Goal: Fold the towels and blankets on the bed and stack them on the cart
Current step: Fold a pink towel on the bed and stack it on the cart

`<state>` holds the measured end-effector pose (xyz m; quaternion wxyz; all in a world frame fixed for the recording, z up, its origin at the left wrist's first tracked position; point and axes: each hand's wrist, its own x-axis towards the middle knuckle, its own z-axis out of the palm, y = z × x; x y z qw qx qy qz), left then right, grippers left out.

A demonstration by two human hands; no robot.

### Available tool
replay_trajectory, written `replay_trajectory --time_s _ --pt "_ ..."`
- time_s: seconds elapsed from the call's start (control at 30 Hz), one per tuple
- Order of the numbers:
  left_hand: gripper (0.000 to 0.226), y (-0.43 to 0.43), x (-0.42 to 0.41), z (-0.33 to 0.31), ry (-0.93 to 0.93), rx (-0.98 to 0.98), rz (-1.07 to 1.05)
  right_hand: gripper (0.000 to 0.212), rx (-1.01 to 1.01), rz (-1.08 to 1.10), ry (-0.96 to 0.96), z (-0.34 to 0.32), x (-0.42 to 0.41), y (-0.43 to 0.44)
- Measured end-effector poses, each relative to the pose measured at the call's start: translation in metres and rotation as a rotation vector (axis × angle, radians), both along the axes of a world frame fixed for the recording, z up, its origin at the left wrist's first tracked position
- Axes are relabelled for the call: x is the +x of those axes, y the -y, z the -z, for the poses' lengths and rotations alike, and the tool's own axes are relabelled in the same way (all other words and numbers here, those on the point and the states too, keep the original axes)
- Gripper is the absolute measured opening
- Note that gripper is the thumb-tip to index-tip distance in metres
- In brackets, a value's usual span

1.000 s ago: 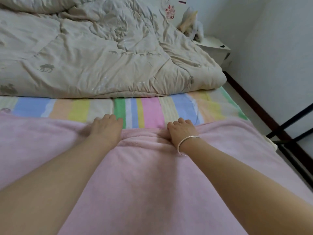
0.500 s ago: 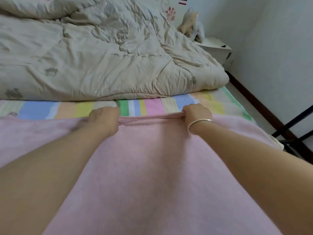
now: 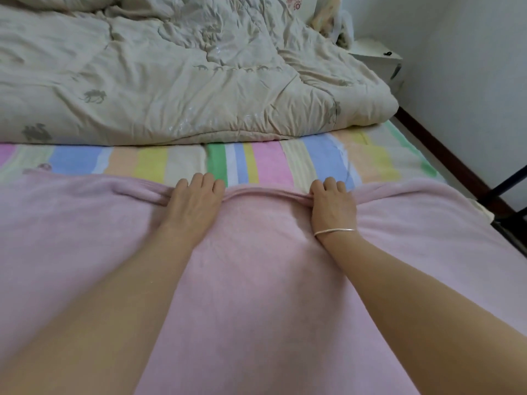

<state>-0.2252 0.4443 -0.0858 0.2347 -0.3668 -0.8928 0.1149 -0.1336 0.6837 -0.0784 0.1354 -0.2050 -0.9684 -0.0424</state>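
Person was seen only as two bare forearms and hands. Left forearm (image 3: 119, 295) and right forearm (image 3: 413, 286) were uncovered, looming wide near the lens and narrowing toward the wrists. Left hand (image 3: 194, 206): short, rounded fingers. Right hand (image 3: 332, 206): same build. Right wrist carried one thin silver-coloured bangle (image 3: 335, 231), plain and smooth, with a pale highlight along its curve.

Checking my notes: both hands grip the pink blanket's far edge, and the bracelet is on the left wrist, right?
No: the head view shows the bracelet on the right wrist. The left hand and right hand both grip the pink blanket at its far edge.
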Motion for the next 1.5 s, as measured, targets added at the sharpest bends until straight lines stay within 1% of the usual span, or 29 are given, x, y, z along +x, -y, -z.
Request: replay_trajectory --time_s 0.07,0.13,0.2,0.3,0.43,0.5,0.57,0.63,0.7,0.77,0.87,0.93,0.97,1.07,1.13,1.2,1.33,1.5 --pt "0.015 0.014 0.010 -0.005 -0.002 0.050 0.085 0.021 -0.097 0.026 0.039 -0.005 0.012 0.000" --pt "0.030 0.027 0.021 -0.010 0.003 0.059 0.156 0.020 -0.166 0.031 0.059 -0.012 0.023 -0.003" --pt "0.032 0.040 0.038 -0.018 0.029 0.051 0.139 0.018 -0.184 0.001 0.066 -0.017 0.041 -0.001" --pt "0.030 0.068 0.055 -0.030 0.016 0.077 -0.054 0.013 -0.183 -0.006 0.018 -0.025 0.086 0.007" --pt "0.023 0.150 0.085 -0.037 -0.022 0.135 -0.396 0.018 -0.042 -0.058 -0.113 -0.035 0.169 0.016" --pt "0.028 0.184 0.099 -0.032 -0.008 0.172 -0.496 0.017 0.010 -0.043 -0.140 -0.035 0.198 0.016" --pt "0.031 0.208 0.128 -0.021 0.020 0.132 -0.476 0.017 0.052 -0.040 -0.148 -0.031 0.230 0.024" --pt "0.031 0.226 0.160 -0.015 0.062 0.126 -0.434 0.013 -0.009 -0.009 -0.176 -0.029 0.255 0.036" --pt "0.026 0.239 0.184 -0.017 0.085 0.204 -0.454 0.013 -0.101 0.071 -0.203 -0.026 0.267 0.043" --pt "0.021 0.250 0.200 -0.019 0.042 0.264 -0.484 0.012 -0.096 0.072 -0.239 -0.024 0.275 0.049" --pt "0.020 0.264 0.220 -0.018 -0.029 0.322 -0.456 0.012 -0.045 0.041 -0.329 -0.018 0.289 0.063" --pt "0.020 0.268 0.232 -0.016 -0.001 0.432 -0.427 0.013 -0.065 0.035 -0.377 -0.011 0.298 0.069" --pt "0.019 0.269 0.237 -0.015 0.031 0.518 -0.433 0.014 -0.081 0.034 -0.389 -0.008 0.303 0.069" --pt "0.018 0.277 0.254 -0.012 0.117 0.789 -0.493 0.017 -0.150 0.024 -0.460 -0.006 0.317 0.069" --pt "0.024 0.285 0.263 -0.012 0.129 0.894 -0.534 0.018 -0.156 0.007 -0.485 -0.006 0.325 0.072" --pt "0.028 0.289 0.272 -0.012 0.141 0.915 -0.527 0.018 -0.136 -0.005 -0.477 -0.004 0.334 0.074" --pt "0.028 0.304 0.302 -0.018 0.152 0.843 -0.469 0.022 -0.180 0.035 -0.444 -0.006 0.354 0.080" --pt "0.033 0.327 0.354 -0.027 0.193 0.860 -0.506 0.025 -0.217 0.056 -0.392 -0.022 0.387 0.089"
